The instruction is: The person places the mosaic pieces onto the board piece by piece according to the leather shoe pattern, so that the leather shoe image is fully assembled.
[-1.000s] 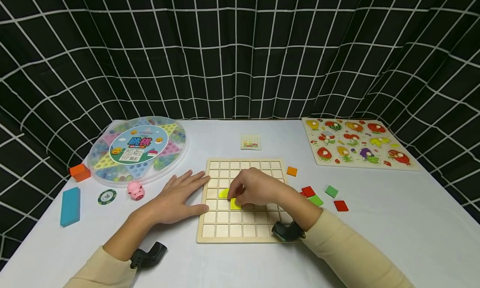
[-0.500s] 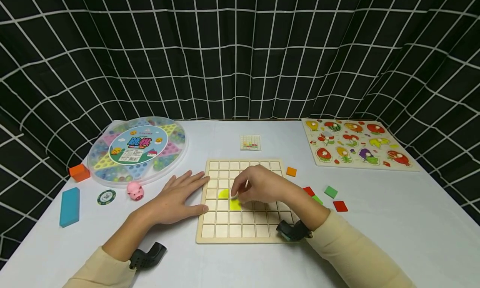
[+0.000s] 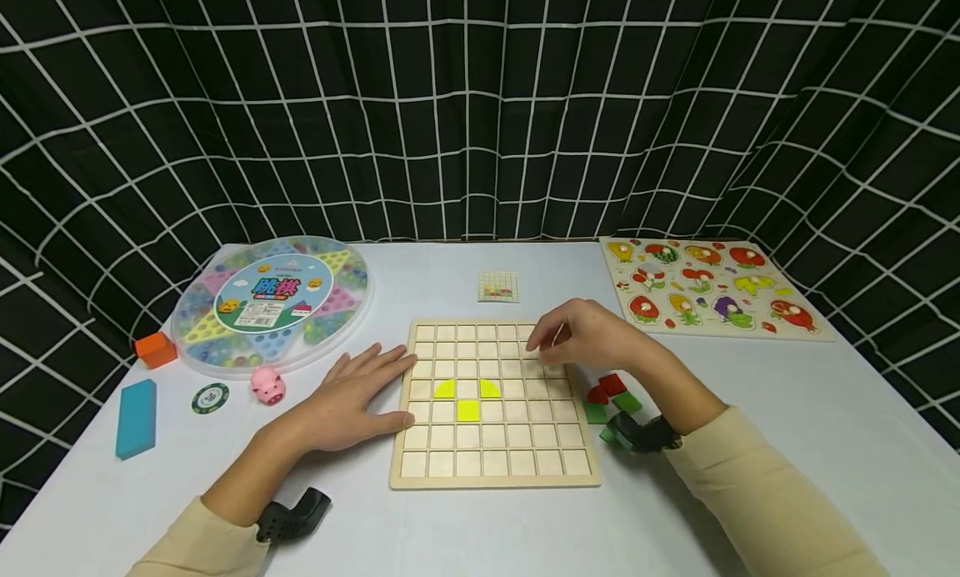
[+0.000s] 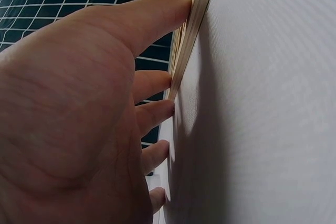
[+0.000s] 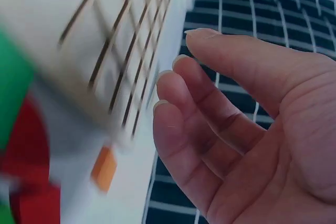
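A light wooden grid board (image 3: 517,438) lies flat on the white table. In its cells sit a yellow square tile (image 3: 468,410) and two yellow quarter-round tiles, the left one (image 3: 445,388) and the right one (image 3: 491,388). My left hand (image 3: 356,402) is spread flat, thumb and fingertips touching the board's left edge. Above the board's upper right corner hovers my right hand (image 3: 592,335), fingers loosely bent and nothing held. The right wrist view shows a gap between thumb and fingers, with an orange tile (image 5: 104,168) on the table beyond the board.
Red tiles (image 3: 612,383) and green tiles (image 3: 627,402) lie right of the board. A small pattern card (image 3: 498,286) is behind it. A fruit puzzle (image 3: 720,289) stands back right. Left are a round game box (image 3: 352,310), pink pig (image 3: 267,385), chip (image 3: 210,398), blue block (image 3: 137,418) and orange block (image 3: 156,350).
My right hand has let go of the right quarter-round tile, now visible in its cell, and has moved right and away toward the board's upper right corner. The left hand stays put.
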A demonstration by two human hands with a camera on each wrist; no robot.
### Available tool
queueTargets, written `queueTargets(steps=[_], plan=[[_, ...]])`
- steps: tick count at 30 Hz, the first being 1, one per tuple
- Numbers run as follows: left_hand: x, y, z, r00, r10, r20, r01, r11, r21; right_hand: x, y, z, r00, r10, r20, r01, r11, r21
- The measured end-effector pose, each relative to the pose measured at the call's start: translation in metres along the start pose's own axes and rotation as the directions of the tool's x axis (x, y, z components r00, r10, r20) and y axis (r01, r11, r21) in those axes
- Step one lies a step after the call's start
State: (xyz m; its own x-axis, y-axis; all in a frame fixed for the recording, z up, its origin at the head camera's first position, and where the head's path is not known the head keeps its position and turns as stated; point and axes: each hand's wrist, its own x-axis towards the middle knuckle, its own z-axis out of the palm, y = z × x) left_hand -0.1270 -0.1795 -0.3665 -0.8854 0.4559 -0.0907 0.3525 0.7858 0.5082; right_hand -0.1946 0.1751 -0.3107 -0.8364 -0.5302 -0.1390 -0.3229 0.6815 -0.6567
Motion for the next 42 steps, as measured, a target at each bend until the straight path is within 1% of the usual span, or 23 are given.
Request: queueTargets(steps=[4, 7, 11, 14, 18, 23, 25, 28, 31, 36, 42], plan=[[0.000, -0.001, 0.000, 1.000, -0.001, 0.000, 0.001, 1.000, 0.002, -0.003, 0.018, -0.011, 0.998, 0.060, -0.021, -0.060, 0.998, -0.009], [0.000, -0.001, 0.001, 1.000, 0.001, -0.002, -0.001, 1.000, 0.004, -0.004, 0.028, -0.016, 0.994, 0.100, -0.038, -0.101, 0.994, -0.028], [0.000, -0.001, 0.001, 1.000, 0.005, -0.004, -0.005, 1.000, 0.001, -0.004, 0.040, -0.018, 0.988, 0.133, -0.077, -0.140, 0.986, -0.093], [0.000, -0.001, 0.001, 1.000, 0.007, -0.003, -0.007, 1.000, -0.002, -0.004, 0.047, -0.017, 0.979, 0.174, -0.101, -0.187, 0.973, -0.136], [0.000, -0.001, 0.001, 1.000, 0.006, -0.001, -0.006, 1.000, -0.001, -0.002, 0.051, -0.016, 0.971, 0.214, -0.111, -0.230, 0.958, -0.171], [0.001, -0.002, 0.001, 1.000, 0.001, -0.003, -0.001, 1.000, -0.004, 0.001, 0.049, -0.016, 0.973, 0.209, -0.101, -0.225, 0.956, -0.187], [0.001, -0.002, 0.001, 1.000, 0.002, -0.003, -0.002, 1.000, -0.005, 0.001, 0.047, -0.016, 0.971, 0.217, -0.097, -0.231, 0.959, -0.163], [0.001, -0.003, 0.002, 1.000, 0.002, -0.001, -0.002, 1.000, -0.004, 0.000, 0.045, -0.019, 0.968, 0.234, -0.094, -0.243, 0.965, -0.100], [0.001, -0.003, 0.002, 1.000, 0.001, -0.002, -0.001, 1.000, -0.004, -0.002, 0.040, -0.023, 0.969, 0.225, -0.099, -0.229, 0.973, -0.028], [0.002, -0.003, 0.002, 1.000, -0.002, -0.003, 0.002, 1.000, -0.003, 0.001, 0.029, -0.024, 0.978, 0.180, -0.110, -0.177, 0.984, 0.034], [0.003, -0.003, 0.002, 1.000, -0.003, -0.001, 0.003, 1.000, -0.005, 0.011, 0.011, -0.013, 0.993, 0.097, -0.066, -0.088, 0.987, 0.138]])
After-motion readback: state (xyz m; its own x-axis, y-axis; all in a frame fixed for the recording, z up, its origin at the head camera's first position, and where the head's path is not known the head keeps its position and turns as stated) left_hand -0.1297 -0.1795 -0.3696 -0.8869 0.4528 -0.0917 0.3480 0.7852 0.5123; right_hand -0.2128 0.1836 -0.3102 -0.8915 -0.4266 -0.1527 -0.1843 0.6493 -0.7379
